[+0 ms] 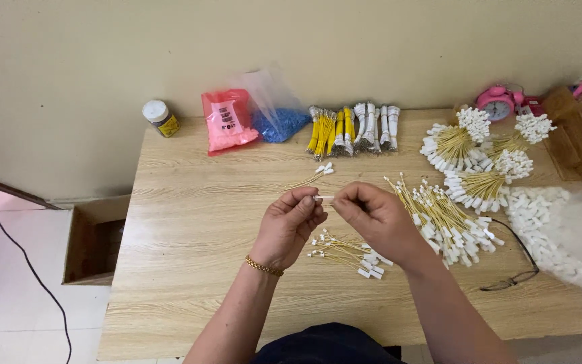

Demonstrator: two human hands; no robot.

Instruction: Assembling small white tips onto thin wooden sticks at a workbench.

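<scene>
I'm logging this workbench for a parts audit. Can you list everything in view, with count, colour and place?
Table: one, light wood, centre.
Jar: one, white lid, back left.
Pink bag: one, back, beside jar.
Blue bag: one, clear with blue bits, back.
Wire bundles: several, yellow and white, back centre.
Tied wire bunches: about three, yellow with white ends, right.
Loose wires: many, yellow, right of hands.
Small wire pile: few, below hands.
White connectors: heap, far right.
Alarm clock: one, pink, back right.
Glasses: one, dark, front right.
Cardboard box: one, floor left.
Left hand: pinching a small white piece.
Right hand: pinching same piece.
</scene>
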